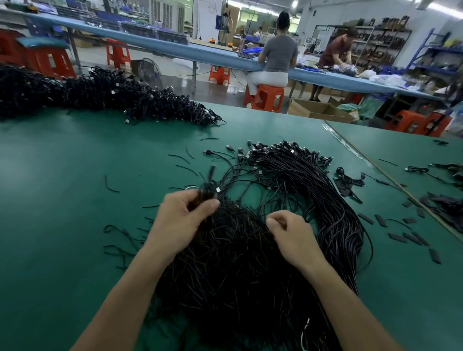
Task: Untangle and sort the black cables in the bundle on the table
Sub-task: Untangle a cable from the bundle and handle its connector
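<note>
The bundle (pixel 233 270) beneath our fingers was mid-untangling: our left hand (pixel 184 221) pinched a few cables (pixel 209 190), our right hand (pixel 294 236) pinched into it; next, we judged, a gentle pull apart.

Workshop hall under ceiling strip lights (pixel 295 3). Green table (pixel 75 155) up front. Past its far edge: glossy floor (pixel 175 86), long blue workbench (pixel 170 48) running diagonally, red plastic stools (pixel 268 98) beside it, floor fan (pixel 149 69) beneath. Open cardboard box (pixel 319 110) just off the far right corner. Loaded metal shelving (pixel 383 42) and a blue rack (pixel 434 59) at back right. One person seated (pixel 278 53), another standing (pixel 337 47) at the bench.
</note>
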`<action>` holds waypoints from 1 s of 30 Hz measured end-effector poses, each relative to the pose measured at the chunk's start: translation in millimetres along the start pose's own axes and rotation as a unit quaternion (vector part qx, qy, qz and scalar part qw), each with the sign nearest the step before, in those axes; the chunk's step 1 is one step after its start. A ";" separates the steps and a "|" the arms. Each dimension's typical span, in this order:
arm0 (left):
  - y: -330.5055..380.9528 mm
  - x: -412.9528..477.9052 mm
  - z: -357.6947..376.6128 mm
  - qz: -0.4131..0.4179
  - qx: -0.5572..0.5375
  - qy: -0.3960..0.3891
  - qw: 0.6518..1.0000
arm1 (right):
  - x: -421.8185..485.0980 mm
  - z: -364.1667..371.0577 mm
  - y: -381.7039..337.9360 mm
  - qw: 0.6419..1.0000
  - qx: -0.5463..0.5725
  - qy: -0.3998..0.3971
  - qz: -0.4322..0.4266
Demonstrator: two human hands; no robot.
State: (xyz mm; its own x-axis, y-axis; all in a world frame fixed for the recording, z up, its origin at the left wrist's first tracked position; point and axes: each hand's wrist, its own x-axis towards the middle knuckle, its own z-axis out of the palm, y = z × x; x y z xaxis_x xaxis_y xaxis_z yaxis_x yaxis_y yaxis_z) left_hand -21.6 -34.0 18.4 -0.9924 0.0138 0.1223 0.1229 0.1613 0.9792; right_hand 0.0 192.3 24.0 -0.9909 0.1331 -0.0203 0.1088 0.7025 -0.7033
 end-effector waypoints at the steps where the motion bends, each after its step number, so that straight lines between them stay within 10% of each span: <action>1: -3.1 8.8 -6.4 0.003 0.027 0.041 0.999 | 9.9 0.1 7.9 0.999 -0.049 0.000 0.025; 7: -34.8 58.0 -40.4 -0.032 0.191 0.183 0.964 | 46.4 16.7 24.7 0.982 -0.164 -0.007 0.099; 15: -64.3 79.6 -53.3 -0.073 0.247 0.168 0.952 | 65.0 20.1 24.6 0.968 -0.205 -0.005 0.146; 20: -64.7 77.3 -47.6 -0.054 0.317 0.075 0.944 | 71.6 12.7 18.8 0.980 -0.110 -0.016 0.164; 27: -49.0 62.6 -26.9 0.086 0.381 0.143 0.909 | 73.3 -6.4 9.7 0.974 0.146 0.047 0.167; 30: -29.6 54.8 -4.2 0.125 0.330 0.088 0.931 | 58.3 -16.6 -7.0 0.987 0.081 0.102 0.094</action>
State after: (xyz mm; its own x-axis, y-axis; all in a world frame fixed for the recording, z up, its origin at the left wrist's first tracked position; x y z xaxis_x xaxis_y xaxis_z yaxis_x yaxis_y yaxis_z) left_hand -79.7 -42.2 -3.2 -0.9098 -0.0211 0.4144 0.2609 0.7475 0.6109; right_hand -57.3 206.7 39.5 -0.9160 0.4001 -0.0303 0.2597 0.5335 -0.8049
